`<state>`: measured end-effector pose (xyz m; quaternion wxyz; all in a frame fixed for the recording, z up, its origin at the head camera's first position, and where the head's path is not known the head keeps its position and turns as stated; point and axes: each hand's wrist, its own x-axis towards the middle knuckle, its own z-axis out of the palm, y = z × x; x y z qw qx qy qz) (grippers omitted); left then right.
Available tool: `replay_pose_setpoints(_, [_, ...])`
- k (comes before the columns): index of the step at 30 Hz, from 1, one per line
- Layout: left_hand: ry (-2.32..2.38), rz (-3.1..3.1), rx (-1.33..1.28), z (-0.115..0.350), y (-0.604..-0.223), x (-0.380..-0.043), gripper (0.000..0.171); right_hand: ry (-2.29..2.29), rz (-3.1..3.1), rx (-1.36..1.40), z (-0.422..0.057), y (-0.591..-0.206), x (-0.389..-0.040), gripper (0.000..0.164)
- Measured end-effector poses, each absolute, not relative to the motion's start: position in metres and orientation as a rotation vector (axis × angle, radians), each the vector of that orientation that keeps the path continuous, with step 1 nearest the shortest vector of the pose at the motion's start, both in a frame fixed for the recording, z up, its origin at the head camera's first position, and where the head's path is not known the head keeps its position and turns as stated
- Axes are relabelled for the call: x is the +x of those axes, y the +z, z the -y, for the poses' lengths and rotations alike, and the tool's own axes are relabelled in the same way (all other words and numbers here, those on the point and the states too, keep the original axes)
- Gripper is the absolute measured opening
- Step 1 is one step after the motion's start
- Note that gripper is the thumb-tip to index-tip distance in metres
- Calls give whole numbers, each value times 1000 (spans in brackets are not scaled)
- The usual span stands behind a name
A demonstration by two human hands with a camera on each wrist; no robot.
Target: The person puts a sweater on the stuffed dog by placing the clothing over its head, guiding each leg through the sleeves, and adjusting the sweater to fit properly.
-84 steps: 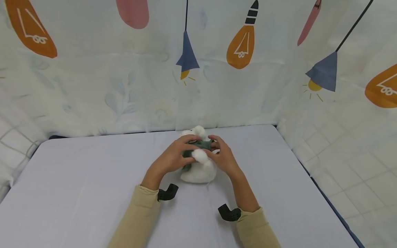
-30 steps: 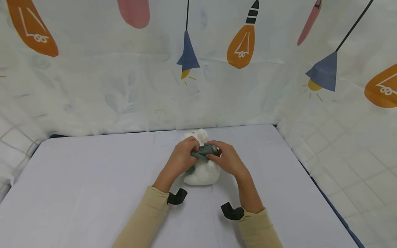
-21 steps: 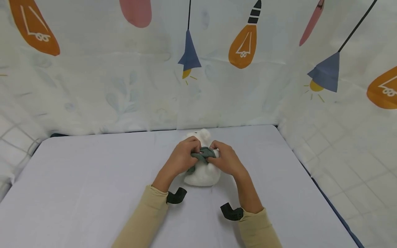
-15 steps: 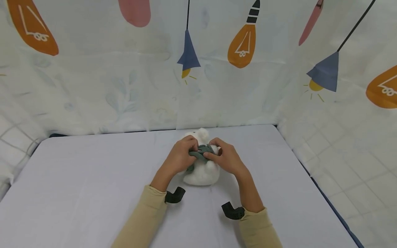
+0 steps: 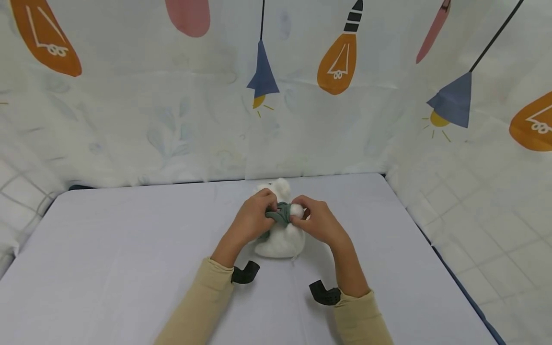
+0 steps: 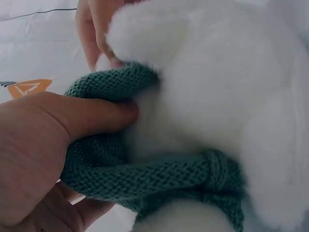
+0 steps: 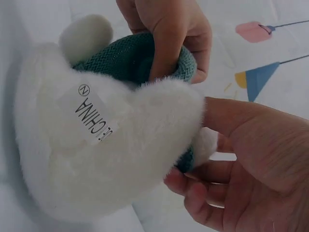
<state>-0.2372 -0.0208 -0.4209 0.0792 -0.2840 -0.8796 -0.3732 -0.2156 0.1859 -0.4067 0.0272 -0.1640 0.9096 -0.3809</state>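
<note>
Left grip pinches rolled green knit while right grip pinches rounded, fluffy white plush.

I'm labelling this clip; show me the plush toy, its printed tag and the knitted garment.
White plush toy (image 5: 281,242), head view: on its lower body.
Printed tag (image 7: 89,115), right wrist view: middle of its lettering.
Green knitted garment (image 6: 145,180), left wrist view: the lower band.
</note>
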Motion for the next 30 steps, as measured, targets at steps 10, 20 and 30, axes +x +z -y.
replay_pose_setpoints(10, [-1116, 2629, -886, 21, -418, -232, 33, -1286, -2801, -347, -169, -420, -222, 25])
replay_pose_setpoints(20, [-1171, 2659, -824, 32, -412, -235, 22, -1369, -2915, -217, -157, -423, -223, 18])
replay_pose_setpoints(30, [-1087, 2656, -936, 27, -409, -233, 19, -1569, -3058, -8, -152, -428, -224, 23])
